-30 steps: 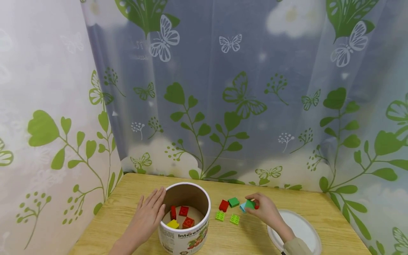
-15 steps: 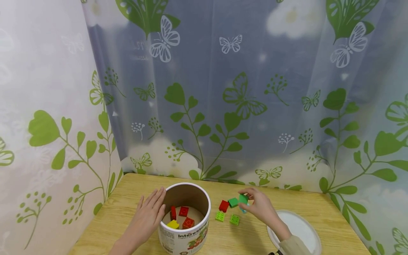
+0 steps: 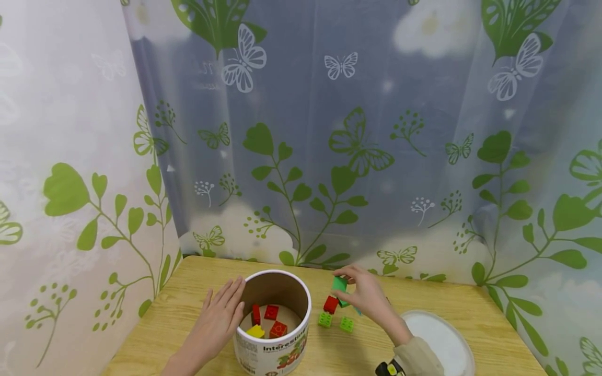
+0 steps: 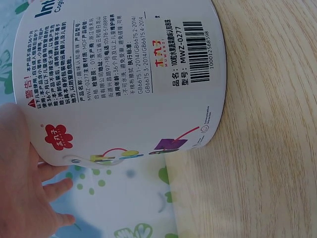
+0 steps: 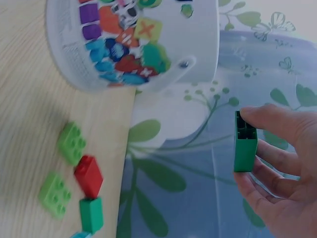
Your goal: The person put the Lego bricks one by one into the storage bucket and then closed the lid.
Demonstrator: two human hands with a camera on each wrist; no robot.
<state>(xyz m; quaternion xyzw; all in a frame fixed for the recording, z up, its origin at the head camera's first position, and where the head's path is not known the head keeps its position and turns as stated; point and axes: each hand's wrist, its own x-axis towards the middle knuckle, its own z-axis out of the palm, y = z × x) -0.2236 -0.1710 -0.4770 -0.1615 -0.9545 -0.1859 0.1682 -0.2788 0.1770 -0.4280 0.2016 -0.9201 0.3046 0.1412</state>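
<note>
My right hand (image 3: pixel 369 298) pinches a green building brick (image 3: pixel 339 284) between thumb and fingers, raised over the table. In the right wrist view the brick's hollow underside shows. Below it lie a red brick (image 3: pixel 331 304), two lime-green bricks (image 3: pixel 347 324), another green brick (image 5: pixel 91 215) and a light-blue piece (image 5: pixel 81 235), mostly out of that view. My left hand (image 3: pixel 211 326) rests against the left side of a white bucket (image 3: pixel 256 355), fingers straight along its rim. Inside the bucket lie a yellow brick (image 3: pixel 255 331) and several red bricks (image 3: pixel 278 328).
A round white lid (image 3: pixel 439 339) lies on the wooden table (image 3: pixel 197 277) at the right, partly under my right forearm. A patterned curtain (image 3: pixel 301 156) hangs behind the table and along its sides. A dark wrist device (image 3: pixel 390 368) shows at my right sleeve.
My right hand has lifted the green brick and carried it left, toward the bucket, passing above the other loose bricks. The left hand and bucket have stayed put.
</note>
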